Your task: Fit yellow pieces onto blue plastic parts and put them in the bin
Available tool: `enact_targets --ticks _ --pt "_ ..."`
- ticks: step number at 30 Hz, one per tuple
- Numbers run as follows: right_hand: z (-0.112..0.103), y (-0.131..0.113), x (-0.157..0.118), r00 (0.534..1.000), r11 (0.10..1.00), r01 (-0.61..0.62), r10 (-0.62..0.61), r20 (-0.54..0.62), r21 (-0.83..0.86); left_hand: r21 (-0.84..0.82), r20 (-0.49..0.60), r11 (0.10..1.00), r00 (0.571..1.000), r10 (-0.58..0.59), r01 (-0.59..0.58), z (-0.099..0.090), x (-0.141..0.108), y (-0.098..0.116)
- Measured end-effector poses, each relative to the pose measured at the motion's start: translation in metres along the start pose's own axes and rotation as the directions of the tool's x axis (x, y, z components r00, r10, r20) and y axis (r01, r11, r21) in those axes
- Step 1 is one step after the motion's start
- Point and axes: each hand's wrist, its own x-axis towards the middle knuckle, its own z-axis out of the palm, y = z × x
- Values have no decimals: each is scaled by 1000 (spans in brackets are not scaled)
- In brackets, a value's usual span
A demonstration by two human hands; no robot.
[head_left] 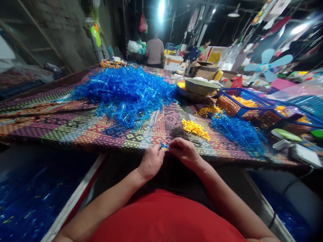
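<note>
2 hands near-shut at blue/yel. pc

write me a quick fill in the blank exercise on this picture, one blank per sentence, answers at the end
Between the left hand and the right hand shows a small piece coloured blue and ____. The large shiny pile on the table is ____. In the picture, the small dark pile lies just to the ____ of the loose yellow pieces. The wearer's shirt is ____.

Missing words: yellow; blue; left; red.
</note>
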Motion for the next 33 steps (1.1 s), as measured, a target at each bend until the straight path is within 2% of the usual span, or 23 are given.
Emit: enact_targets --ticks 11,18,22,25,28,33 --pt "3 1 1 997 995 72 -68 47 -72 27 27 999 999 27 -28 2 -1 -5" --pt "2 3 2 994 989 105 -103 28 -106 112 32 983 989 142 -145 3 -4 -7" --pt "2 6 2 991 986 135 -134 25 -93 98 74 985 988 136 -143 1 -4 -7" --pt "2 8 2 980 976 201 -201 10 -87 22 120 994 987 104 -108 -1 -3 -5" --pt "3 11 0 960 951 280 -281 10 -130 -116 204 993 978 31 -7 -4 -2 -2" --pt "4 17 -5 942 927 333 -335 18 -173 -373 380 908 924 -40 193 -10 -2 0"
